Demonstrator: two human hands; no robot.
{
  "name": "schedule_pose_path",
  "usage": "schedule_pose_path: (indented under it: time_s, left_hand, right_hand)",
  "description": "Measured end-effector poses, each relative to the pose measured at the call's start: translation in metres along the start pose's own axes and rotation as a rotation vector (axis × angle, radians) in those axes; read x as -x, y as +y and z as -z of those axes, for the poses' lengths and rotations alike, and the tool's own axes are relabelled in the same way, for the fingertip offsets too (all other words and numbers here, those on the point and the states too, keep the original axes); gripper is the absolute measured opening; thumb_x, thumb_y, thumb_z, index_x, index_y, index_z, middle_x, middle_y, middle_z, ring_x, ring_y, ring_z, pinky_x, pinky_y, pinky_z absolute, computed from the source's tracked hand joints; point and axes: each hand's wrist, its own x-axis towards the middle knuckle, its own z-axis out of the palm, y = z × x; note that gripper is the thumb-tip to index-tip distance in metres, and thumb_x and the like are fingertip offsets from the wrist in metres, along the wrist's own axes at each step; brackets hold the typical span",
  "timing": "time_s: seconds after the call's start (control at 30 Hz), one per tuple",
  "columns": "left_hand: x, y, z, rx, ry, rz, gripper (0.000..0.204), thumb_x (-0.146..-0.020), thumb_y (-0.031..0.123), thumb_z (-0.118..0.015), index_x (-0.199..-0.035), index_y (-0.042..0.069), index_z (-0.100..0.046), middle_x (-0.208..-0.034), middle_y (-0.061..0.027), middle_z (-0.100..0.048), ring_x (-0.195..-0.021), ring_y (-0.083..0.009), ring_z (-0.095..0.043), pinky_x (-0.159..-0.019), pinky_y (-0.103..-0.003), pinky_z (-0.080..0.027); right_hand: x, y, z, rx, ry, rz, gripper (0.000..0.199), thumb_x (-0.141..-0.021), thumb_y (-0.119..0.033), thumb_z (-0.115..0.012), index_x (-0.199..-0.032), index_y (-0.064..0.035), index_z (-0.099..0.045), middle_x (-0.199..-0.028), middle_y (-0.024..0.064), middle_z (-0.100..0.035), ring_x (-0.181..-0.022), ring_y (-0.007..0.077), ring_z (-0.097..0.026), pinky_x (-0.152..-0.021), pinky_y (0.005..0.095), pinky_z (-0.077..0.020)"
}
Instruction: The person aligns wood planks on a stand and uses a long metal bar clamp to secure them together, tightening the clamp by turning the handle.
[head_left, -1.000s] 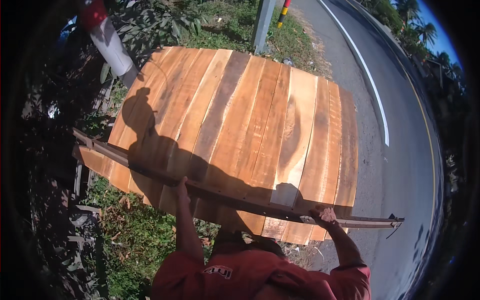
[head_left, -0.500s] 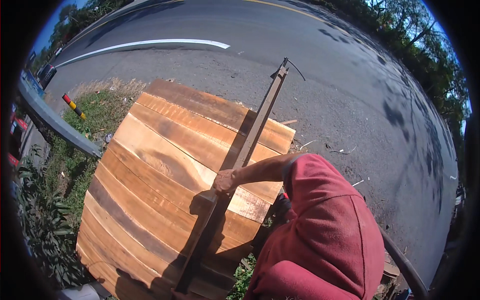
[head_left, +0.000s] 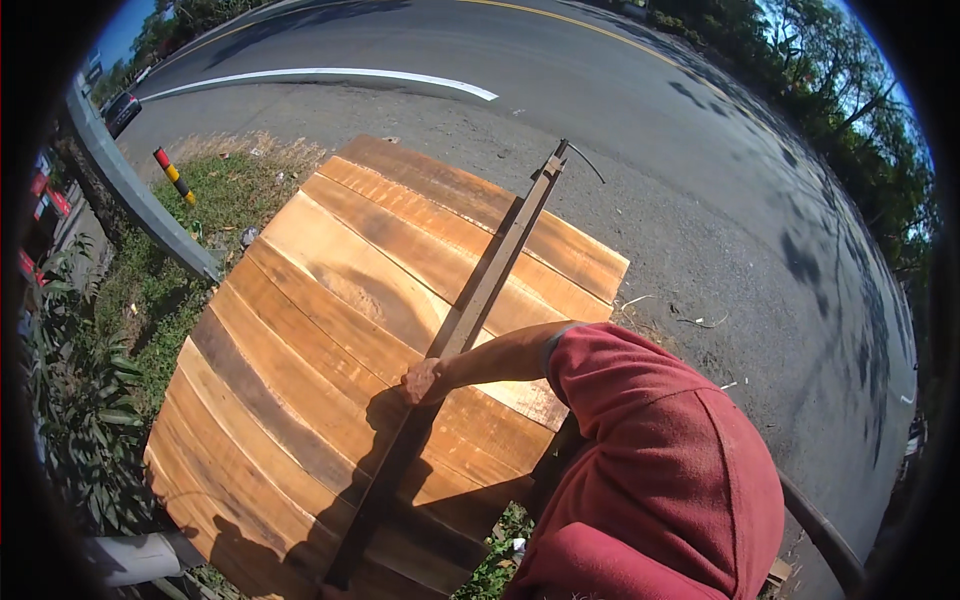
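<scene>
My right hand (head_left: 424,381) is closed around a long, narrow brown bar (head_left: 486,290) that looks like a bar clamp. The bar lies slantwise over a panel (head_left: 300,330) of several wooden boards set edge to edge. Its far end, with a small fitting and a thin curved rod (head_left: 590,163), sticks out past the panel's far edge. Only a sliver of my left hand (head_left: 335,592) shows at the lower edge, by the bar's near end; its fingers are hidden. Shadows of the bar and of my body fall across the boards.
A grey metal post (head_left: 140,195) leans in at the left, with leafy plants (head_left: 85,410) below it. A striped short post (head_left: 175,177) stands on the grass. Beyond the panel runs an asphalt road (head_left: 400,45). A pale pipe (head_left: 135,558) lies lower left.
The bar has shifted leftward across the panel and back toward me, with my right hand still around it. Its far end now overhangs less. The whole view has also swung a little.
</scene>
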Motion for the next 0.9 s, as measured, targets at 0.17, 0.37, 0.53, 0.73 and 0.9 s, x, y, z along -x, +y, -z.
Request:
schedule_pose_path:
  time_s: [0.17,0.37,0.53,0.73,0.9]
  left_hand:
    - [-0.026,-0.007,0.036,0.015,0.067,0.005,0.069,-0.086,0.05,-0.07,-0.12,-0.009,-0.062,-0.117,-0.0216,-0.066,-0.098,-0.0366,-0.067,-0.086,-0.045,-0.054]
    - [-0.061,-0.061,0.177,0.1,0.267,0.053,0.07,-0.087,0.051,-0.069,-0.119,-0.01,-0.062,-0.119,-0.0225,-0.066,-0.1,-0.0373,-0.067,-0.088,-0.045,-0.054]
    - [-0.026,-0.059,0.198,-0.025,0.6,-0.419,0.089,-0.084,0.068,-0.059,-0.13,-0.008,-0.052,-0.118,-0.0268,-0.064,-0.109,-0.0387,-0.063,-0.092,-0.048,-0.049]
    - [0.146,-0.12,0.278,-0.18,0.479,-0.255,0.058,-0.085,0.052,-0.069,-0.108,0.001,-0.052,-0.1,-0.0216,-0.066,-0.085,-0.0362,-0.068,-0.074,-0.046,-0.054]
    - [0.265,-0.225,0.373,-0.034,0.414,-0.102,0.051,-0.089,0.044,-0.069,-0.111,0.001,-0.051,-0.082,-0.0111,-0.061,-0.056,-0.0188,-0.062,-0.051,-0.034,-0.051]
  right_hand:
    - [-0.005,-0.018,0.054,-0.295,0.331,0.295,0.017,-0.065,-0.019,-0.073,-0.062,-0.0126,-0.057,-0.066,0.0072,-0.057,-0.065,0.0271,-0.059,-0.057,0.0413,-0.0463]
    - [0.016,-0.102,0.143,0.288,-0.086,0.091,0.021,-0.087,-0.026,-0.051,-0.09,-0.012,-0.066,-0.094,0.0097,-0.064,-0.091,0.0283,-0.063,-0.073,0.0394,-0.052]
    - [0.071,-0.126,0.143,0.188,0.307,0.216,0.032,-0.083,-0.017,-0.064,-0.115,-0.0132,-0.064,-0.106,0.0134,-0.059,-0.102,0.0336,-0.057,-0.085,0.046,-0.048]
    - [0.164,-0.18,0.133,0.133,0.433,0.19,0.037,-0.078,-0.008,-0.071,-0.113,-0.0058,-0.061,-0.112,0.0171,-0.058,-0.106,0.0376,-0.056,-0.091,0.0461,-0.0475]
    - [0.236,-0.218,0.081,-0.015,0.424,0.14,0.031,-0.081,-0.008,-0.069,-0.111,-0.0048,-0.063,-0.111,0.0172,-0.059,-0.106,0.037,-0.057,-0.09,0.0452,-0.048]
